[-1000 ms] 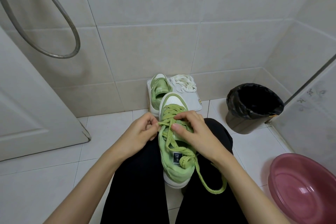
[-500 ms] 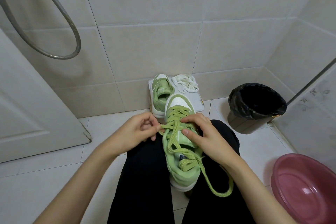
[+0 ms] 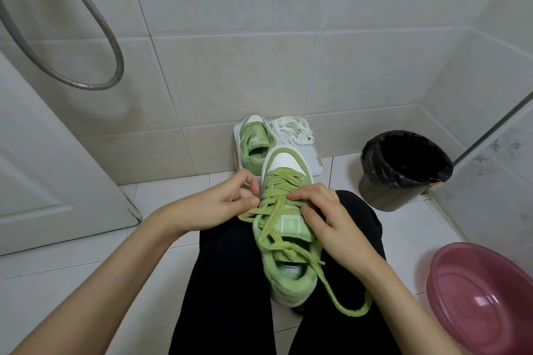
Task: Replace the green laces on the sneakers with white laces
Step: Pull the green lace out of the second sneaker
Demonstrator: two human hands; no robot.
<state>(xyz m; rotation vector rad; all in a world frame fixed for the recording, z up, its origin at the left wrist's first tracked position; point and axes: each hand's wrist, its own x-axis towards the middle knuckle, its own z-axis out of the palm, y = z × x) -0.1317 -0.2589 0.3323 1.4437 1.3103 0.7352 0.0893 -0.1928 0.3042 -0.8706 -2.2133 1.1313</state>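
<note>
A white board (image 3: 313, 158), a black-lined bin (image 3: 386, 193) and a pink basin (image 3: 476, 305) sit on the pale tiled bathroom floor (image 3: 72, 282).

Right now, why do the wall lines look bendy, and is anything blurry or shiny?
Head view: the wide lens bends the tile lines near the edges; head view: the light is soft, with no hard shadows; head view: the sneaker and its green lace look sharp, and the pink basin has a mild sheen.
</note>
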